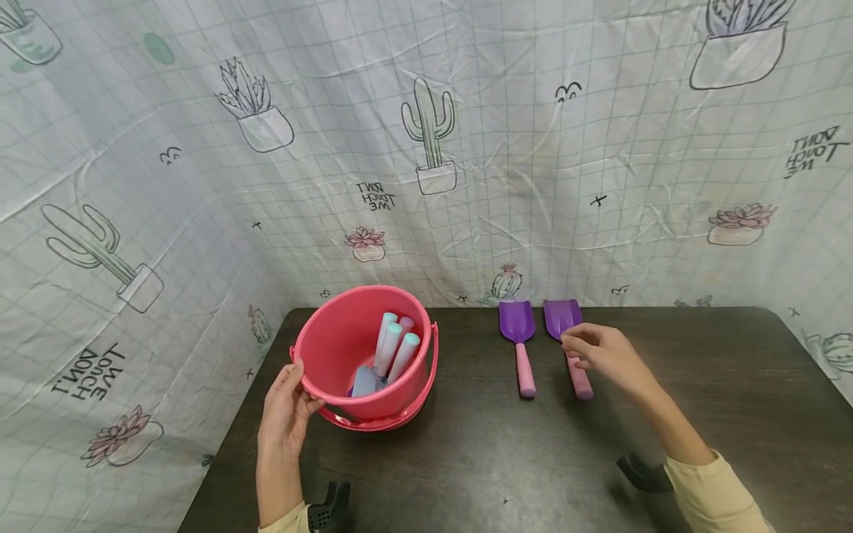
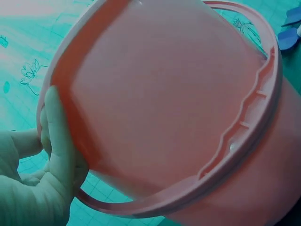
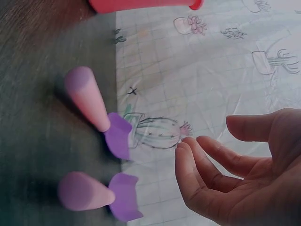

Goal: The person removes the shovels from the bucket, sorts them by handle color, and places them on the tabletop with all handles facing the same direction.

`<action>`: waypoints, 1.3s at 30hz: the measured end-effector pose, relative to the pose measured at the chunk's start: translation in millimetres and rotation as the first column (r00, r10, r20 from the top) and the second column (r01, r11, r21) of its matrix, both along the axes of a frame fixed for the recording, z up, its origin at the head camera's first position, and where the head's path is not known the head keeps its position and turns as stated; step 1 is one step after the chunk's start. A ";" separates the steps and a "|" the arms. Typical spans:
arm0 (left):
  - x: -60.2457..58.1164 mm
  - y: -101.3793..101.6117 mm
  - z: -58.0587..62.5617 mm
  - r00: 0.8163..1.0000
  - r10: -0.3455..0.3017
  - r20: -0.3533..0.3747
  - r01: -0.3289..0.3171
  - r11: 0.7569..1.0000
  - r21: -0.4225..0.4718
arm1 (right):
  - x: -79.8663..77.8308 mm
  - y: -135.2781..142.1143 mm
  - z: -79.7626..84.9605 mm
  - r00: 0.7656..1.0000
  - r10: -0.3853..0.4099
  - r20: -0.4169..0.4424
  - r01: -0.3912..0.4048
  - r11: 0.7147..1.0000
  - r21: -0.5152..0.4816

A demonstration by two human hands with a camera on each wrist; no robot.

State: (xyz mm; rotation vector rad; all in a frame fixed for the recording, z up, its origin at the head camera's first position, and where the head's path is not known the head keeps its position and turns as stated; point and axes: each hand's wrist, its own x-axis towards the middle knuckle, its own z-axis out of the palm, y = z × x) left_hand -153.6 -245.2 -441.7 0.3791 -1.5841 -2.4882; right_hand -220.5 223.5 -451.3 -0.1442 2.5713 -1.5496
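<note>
A pink bucket (image 1: 363, 407) stands at the left of the dark table, tipped slightly toward me. My left hand (image 1: 286, 407) pinches its rim, thumb and fingers on either side of the wall, as the left wrist view also shows. Inside lie several toy tools with pale handles (image 1: 403, 357) and turquoise ends. On the right, two purple toy shovels with pink handles lie side by side, the left shovel (image 1: 517, 323) and the right shovel (image 1: 562, 317). Above the right shovel hovers my right hand (image 1: 609, 359), fingers loosely bent and holding nothing; the right wrist view (image 3: 230, 174) shows it apart from both.
The dark wooden table (image 1: 466, 459) meets a white curtain (image 1: 506, 148) printed with cacti at its back edge, with more curtain at both sides. The bucket's handle (image 1: 435, 355) hangs down around its outside.
</note>
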 end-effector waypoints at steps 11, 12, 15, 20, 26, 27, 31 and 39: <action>4.5 1.1 -1.8 0.998 -0.048 -0.044 0.054 0.989 0.138 | -2.3 -14.1 25.3 0.998 0.030 -0.060 -0.030 1.000 -0.007; 4.9 1.6 -1.8 0.998 -0.046 -0.047 0.052 0.990 0.130 | -2.1 -15.4 27.6 0.997 0.035 -0.066 -0.036 0.999 -0.008; 6.2 1.6 -1.8 0.997 -0.049 -0.063 0.057 0.989 0.139 | -0.3 -18.7 34.6 0.995 0.051 -0.083 -0.051 0.999 -0.004; 7.2 0.8 -1.8 0.993 -0.066 -0.102 0.081 0.986 0.147 | 5.5 -24.1 46.2 0.991 0.081 -0.109 -0.081 0.997 -0.003; 6.6 1.0 -0.8 0.994 -0.053 -0.096 0.067 0.986 0.150 | 13.8 -31.6 59.3 0.981 0.132 -0.145 -0.132 0.991 0.007; 6.4 1.2 -0.4 0.995 -0.046 -0.089 0.059 0.987 0.152 | 15.1 -32.9 61.3 0.979 0.138 -0.150 -0.138 0.990 0.011; 5.0 1.8 0.3 0.998 -0.025 -0.062 0.034 0.988 0.151 | 19.5 -37.9 68.7 0.972 0.162 -0.172 -0.160 0.987 0.025; 1.7 1.8 0.2 0.999 0.011 -0.031 -0.007 0.991 0.134 | 22.0 -51.8 82.3 0.964 0.205 -0.171 -0.202 0.979 0.034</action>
